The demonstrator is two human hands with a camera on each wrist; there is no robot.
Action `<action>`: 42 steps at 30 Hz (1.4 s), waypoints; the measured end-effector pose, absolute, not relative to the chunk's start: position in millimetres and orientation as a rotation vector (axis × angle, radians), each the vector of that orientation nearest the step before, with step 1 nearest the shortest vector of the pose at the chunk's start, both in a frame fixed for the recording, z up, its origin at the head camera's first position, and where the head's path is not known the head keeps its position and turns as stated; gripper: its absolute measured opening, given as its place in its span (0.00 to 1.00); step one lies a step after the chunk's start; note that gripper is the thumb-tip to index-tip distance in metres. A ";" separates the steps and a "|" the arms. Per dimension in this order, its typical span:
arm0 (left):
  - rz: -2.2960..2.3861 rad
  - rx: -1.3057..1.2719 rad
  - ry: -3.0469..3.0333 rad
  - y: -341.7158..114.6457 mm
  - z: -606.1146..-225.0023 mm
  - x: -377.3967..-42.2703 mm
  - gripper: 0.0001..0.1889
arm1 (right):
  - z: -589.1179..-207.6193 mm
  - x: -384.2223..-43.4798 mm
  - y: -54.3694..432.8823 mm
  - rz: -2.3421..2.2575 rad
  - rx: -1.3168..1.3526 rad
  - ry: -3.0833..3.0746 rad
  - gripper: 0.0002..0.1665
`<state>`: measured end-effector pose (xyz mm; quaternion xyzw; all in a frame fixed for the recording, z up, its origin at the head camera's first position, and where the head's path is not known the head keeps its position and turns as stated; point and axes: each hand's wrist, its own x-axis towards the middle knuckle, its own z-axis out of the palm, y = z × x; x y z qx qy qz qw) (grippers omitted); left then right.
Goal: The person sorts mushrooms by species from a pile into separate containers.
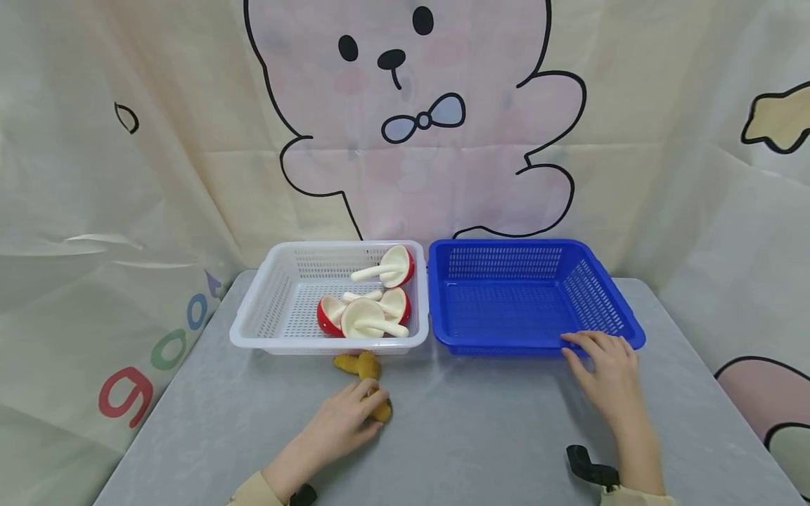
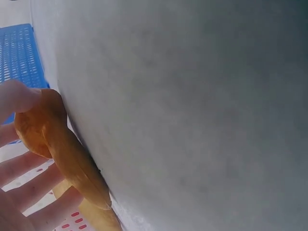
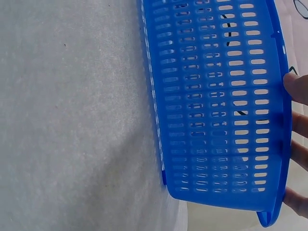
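Observation:
My left hand (image 1: pixel 344 419) holds a knobby yellow-brown ginger root (image 2: pixel 72 159) on the table in front of the white basket (image 1: pixel 266 342). In the left wrist view the thumb lies on one end and the fingers curl behind it. Another yellow-brown lobed part (image 1: pixel 345 363) lies just beyond, close to the basket's front. Several toy mushrooms with red caps and white stems (image 1: pixel 373 320) lie at the right of the white basket. My right hand (image 1: pixel 610 372) pinches the front rim of the blue basket (image 1: pixel 500 344) near its right corner, thumb outside and fingers over the edge.
The two baskets stand side by side at the back of the grey table (image 1: pixel 481 436). Behind them hangs a curtain (image 1: pixel 633 176) printed with a bear. A black wrist mount (image 1: pixel 588 467) sits beside the right forearm.

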<state>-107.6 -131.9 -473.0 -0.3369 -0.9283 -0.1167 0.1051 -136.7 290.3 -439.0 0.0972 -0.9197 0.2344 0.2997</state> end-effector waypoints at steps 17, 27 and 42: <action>-0.182 -1.041 -2.600 -111.4 -461.3 -113.0 0.21 | -439.7 -137.6 288.2 0.615 0.231 -2.436 0.12; -0.144 -1.152 -2.460 -80.6 -432.2 -117.2 0.22 | -439.4 -136.4 287.4 0.611 0.212 -2.448 0.12; -0.058 -1.317 -2.369 -38.5 -385.9 -130.5 0.18 | -440.8 -137.5 287.8 0.601 0.218 -2.416 0.12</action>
